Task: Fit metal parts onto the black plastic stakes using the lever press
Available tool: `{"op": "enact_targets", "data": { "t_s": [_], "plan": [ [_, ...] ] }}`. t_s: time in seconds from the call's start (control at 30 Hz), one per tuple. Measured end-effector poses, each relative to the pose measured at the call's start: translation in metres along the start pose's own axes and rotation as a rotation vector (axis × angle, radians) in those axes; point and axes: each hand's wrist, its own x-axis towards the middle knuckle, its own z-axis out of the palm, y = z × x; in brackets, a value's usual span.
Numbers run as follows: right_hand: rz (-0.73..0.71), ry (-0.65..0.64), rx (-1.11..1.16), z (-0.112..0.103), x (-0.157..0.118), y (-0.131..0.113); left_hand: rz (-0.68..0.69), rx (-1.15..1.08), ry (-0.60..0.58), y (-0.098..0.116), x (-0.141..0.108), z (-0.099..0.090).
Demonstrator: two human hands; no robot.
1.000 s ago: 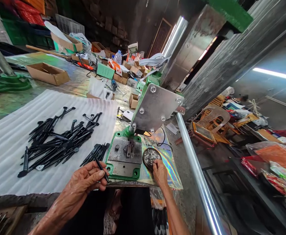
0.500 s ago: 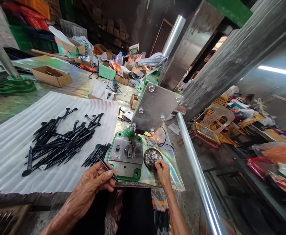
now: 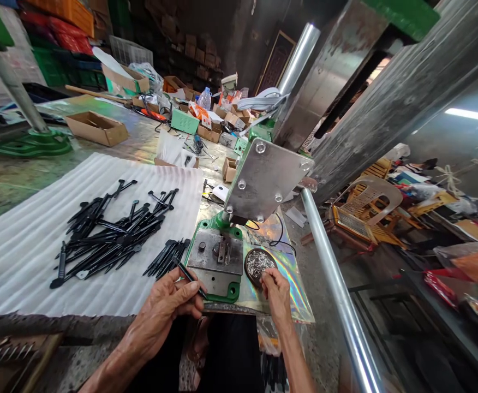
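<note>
My left hand (image 3: 169, 308) is shut on a thin black plastic spike (image 3: 189, 275), pinching it between thumb and fingers just above the near edge of a green-based press plate (image 3: 216, 259). My right hand (image 3: 276, 297) has its fingertips on the lower edge of a round embossed metal disc (image 3: 258, 265). The disc lies on a holographic film sheet (image 3: 294, 295). A small bunch of black spikes (image 3: 167, 257) lies close to the press, and a larger heap (image 3: 116, 234) lies on white ribbed foam (image 3: 30, 262).
A bolted steel press plate (image 3: 263, 180) stands above the base, and a steel pole (image 3: 341, 278) runs down on the right. Cardboard boxes (image 3: 96, 128) and mixed clutter cover the bench behind. Plastic chairs (image 3: 365, 207) stand beyond the pole.
The whole scene has slid right in view as my head turned. Both hands stay in about the same place by the press, with the spike still in my left hand.
</note>
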Motion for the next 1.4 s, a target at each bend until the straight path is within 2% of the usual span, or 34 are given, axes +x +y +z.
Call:
{"op": "enact_targets", "data": {
  "t_s": [0.27, 0.37, 0.73, 1.13, 1.27, 1.4],
  "plan": [
    [-0.073, -0.505, 0.115, 0.044, -0.068, -0.064, 0.051, -0.156, -0.041, 0.002, -0.001, 0.016],
    [-0.095, -0.587, 0.098, 0.053, -0.078, -0.075, 0.057, -0.187, -0.041, 0.002, -0.003, 0.018],
    [-0.107, -0.64, 0.011, 0.06, -0.083, -0.085, 0.053, -0.265, -0.081, -0.004, -0.005, 0.01],
    [-0.146, -0.65, -0.142, 0.063, -0.078, -0.075, 0.054, -0.273, -0.084, -0.01, -0.002, 0.002],
    [-0.212, -0.631, -0.27, 0.063, -0.076, -0.076, 0.08, -0.217, -0.071, -0.012, -0.003, 0.0],
    [-0.305, -0.6, -0.44, 0.061, -0.075, -0.078, 0.146, -0.07, -0.071, -0.013, -0.005, 0.0]
  ]
}}
